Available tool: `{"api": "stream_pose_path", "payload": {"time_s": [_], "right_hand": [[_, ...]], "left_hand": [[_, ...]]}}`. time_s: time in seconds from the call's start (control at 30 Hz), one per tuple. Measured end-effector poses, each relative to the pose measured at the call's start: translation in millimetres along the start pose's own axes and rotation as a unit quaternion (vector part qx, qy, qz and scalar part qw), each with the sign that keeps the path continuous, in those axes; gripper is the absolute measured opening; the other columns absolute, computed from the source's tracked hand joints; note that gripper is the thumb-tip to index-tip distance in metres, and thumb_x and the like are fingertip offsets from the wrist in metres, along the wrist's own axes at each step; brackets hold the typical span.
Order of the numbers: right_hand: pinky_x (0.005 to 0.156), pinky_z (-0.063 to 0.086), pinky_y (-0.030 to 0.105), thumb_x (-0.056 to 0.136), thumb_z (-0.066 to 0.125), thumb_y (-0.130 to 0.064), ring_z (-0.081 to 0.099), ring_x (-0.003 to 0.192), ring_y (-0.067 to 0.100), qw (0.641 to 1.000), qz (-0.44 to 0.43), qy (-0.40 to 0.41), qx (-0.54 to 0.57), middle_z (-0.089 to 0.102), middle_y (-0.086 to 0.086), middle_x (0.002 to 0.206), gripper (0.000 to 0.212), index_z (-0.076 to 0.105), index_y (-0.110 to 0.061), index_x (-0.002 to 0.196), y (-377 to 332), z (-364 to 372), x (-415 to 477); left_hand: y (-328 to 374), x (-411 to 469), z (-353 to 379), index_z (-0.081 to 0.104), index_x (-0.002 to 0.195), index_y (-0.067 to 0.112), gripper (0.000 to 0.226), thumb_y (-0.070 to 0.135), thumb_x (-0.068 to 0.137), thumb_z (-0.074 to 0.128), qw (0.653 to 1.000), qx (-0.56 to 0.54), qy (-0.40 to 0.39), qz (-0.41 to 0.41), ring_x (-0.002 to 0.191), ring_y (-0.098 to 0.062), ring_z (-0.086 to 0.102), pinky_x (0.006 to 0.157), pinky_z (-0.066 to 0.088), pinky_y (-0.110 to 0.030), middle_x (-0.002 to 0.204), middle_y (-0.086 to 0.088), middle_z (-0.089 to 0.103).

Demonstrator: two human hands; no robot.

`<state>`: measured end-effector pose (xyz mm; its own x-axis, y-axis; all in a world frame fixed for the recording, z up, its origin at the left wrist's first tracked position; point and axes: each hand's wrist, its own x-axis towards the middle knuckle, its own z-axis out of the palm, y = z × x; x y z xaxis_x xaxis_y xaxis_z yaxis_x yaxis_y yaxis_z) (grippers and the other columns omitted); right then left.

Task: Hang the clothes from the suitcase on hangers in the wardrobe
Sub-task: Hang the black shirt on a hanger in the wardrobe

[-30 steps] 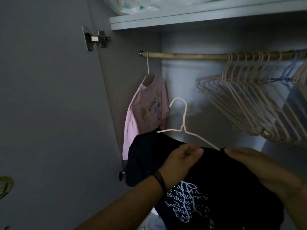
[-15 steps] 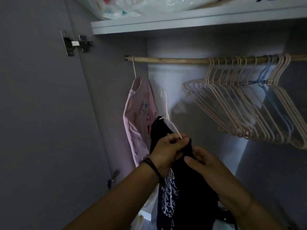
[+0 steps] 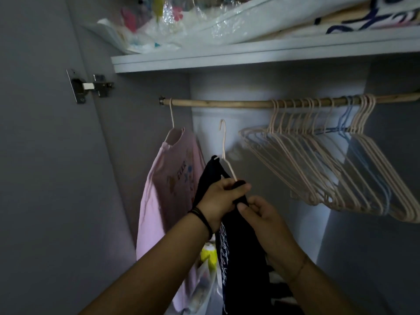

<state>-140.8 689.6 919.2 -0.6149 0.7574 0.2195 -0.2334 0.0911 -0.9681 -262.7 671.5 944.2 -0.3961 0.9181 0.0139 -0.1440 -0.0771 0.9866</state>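
Wardrobe interior, dim, with grey walls and a door hinge [image 3: 91, 87] at left. A wooden rod [image 3: 227, 103] runs under a white shelf [image 3: 250, 57] loaded with plastic-wrapped bundles [image 3: 170, 26]. A pink shirt [image 3: 163, 189] hangs at the rod's left end, and a bunch of empty hangers [image 3: 318, 167] hangs toward the right. Between them, a dark printed shirt [image 3: 241, 246] sits on a pale hanger [image 3: 223, 142] whose hook is below the rod, not touching it. The left hand [image 3: 220, 198] has its fingers curled around the hanger's shoulder and the fabric. The right hand [image 3: 263, 219], just beneath, pinches the dark fabric between thumb and fingers.
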Motion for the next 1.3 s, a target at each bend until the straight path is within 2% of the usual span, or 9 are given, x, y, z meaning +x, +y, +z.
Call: {"api": "stream_pose_path", "payload": {"time_s": [0.17,0.27,0.5,0.7,0.87,0.97,1.07,1.17,1.3], "right_hand": [[0.065,0.051,0.021,0.090,0.057,-0.004,0.068,0.073,0.010,0.999,-0.054,0.000,-0.004,0.071,0.004,0.079,0.006,0.063,-0.007,0.091,-10,16,41],[0.080,0.053,0.037,0.081,0.067,-0.020,0.068,0.091,0.022,0.998,-0.066,0.000,0.001,0.072,0.007,0.092,0.019,0.065,-0.020,0.100,-5,27,58],[0.098,0.048,0.045,0.070,0.064,-0.053,0.064,0.107,0.020,0.997,-0.078,-0.008,0.005,0.069,0.004,0.111,0.067,0.056,-0.021,0.128,6,44,109],[0.098,0.049,0.044,0.068,0.066,-0.048,0.064,0.106,0.025,0.998,-0.054,-0.017,0.011,0.068,0.011,0.110,0.072,0.055,-0.012,0.129,26,65,150],[0.094,0.049,0.050,0.066,0.068,-0.040,0.064,0.101,0.033,0.999,-0.018,-0.047,-0.003,0.069,0.018,0.104,0.060,0.061,-0.016,0.120,44,90,172],[0.094,0.048,0.050,0.079,0.068,-0.023,0.061,0.102,0.039,0.998,-0.009,-0.067,-0.014,0.064,0.026,0.107,0.035,0.057,-0.026,0.112,49,107,183],[0.094,0.049,0.044,0.086,0.064,-0.012,0.063,0.099,0.033,0.996,0.001,-0.082,-0.028,0.062,0.027,0.108,0.042,0.053,-0.017,0.126,57,114,191],[0.084,0.050,0.031,0.087,0.064,-0.009,0.060,0.086,0.017,0.996,0.004,-0.080,-0.026,0.065,0.014,0.093,0.041,0.052,-0.015,0.126,64,115,190],[0.080,0.049,0.021,0.087,0.064,-0.008,0.060,0.088,0.015,0.996,0.006,-0.085,-0.032,0.063,0.006,0.092,0.048,0.049,-0.009,0.132,72,114,193]], "left_hand": [[37,26,-18,0.066,0.100,0.013,0.013,0.010,0.088,0.063,1.000,-0.009,-0.005,0.013,0.073,-0.016,0.062,0.064,0.055,-0.025,0.084,-0.003,0.063],[54,40,-26,0.066,0.104,0.012,0.015,0.010,0.091,0.059,0.999,-0.025,0.003,0.029,0.071,-0.016,0.058,0.058,0.054,-0.022,0.085,-0.004,0.059],[64,86,-47,0.064,0.107,0.007,0.017,0.010,0.094,0.054,0.997,-0.061,0.026,0.050,0.098,-0.027,0.055,0.091,0.046,-0.036,0.107,-0.016,0.059],[57,119,-78,0.064,0.096,0.008,0.014,0.007,0.095,0.050,0.995,-0.078,0.040,0.048,0.092,-0.026,0.055,0.084,0.046,-0.033,0.100,-0.015,0.059],[49,132,-116,0.061,0.108,0.002,0.018,0.003,0.092,0.052,0.993,-0.091,0.066,0.021,0.084,-0.022,0.058,0.073,0.051,-0.029,0.102,-0.016,0.060],[55,135,-134,0.060,0.112,0.001,0.021,0.001,0.093,0.050,0.992,-0.082,0.091,0.019,0.073,-0.018,0.065,0.062,0.056,-0.023,0.093,-0.014,0.065],[60,135,-146,0.058,0.117,0.006,0.024,0.004,0.095,0.047,0.992,-0.023,0.121,0.018,0.074,-0.013,0.060,0.061,0.049,-0.023,0.088,-0.006,0.063],[60,128,-153,0.059,0.108,0.019,0.018,0.014,0.098,0.045,0.989,0.020,0.147,-0.003,0.078,-0.007,0.048,0.063,0.037,-0.021,0.087,0.004,0.057],[56,116,-157,0.060,0.094,0.023,0.010,0.021,0.096,0.050,0.987,0.000,0.160,-0.011,0.079,-0.006,0.051,0.066,0.041,-0.019,0.088,0.006,0.057]]}}
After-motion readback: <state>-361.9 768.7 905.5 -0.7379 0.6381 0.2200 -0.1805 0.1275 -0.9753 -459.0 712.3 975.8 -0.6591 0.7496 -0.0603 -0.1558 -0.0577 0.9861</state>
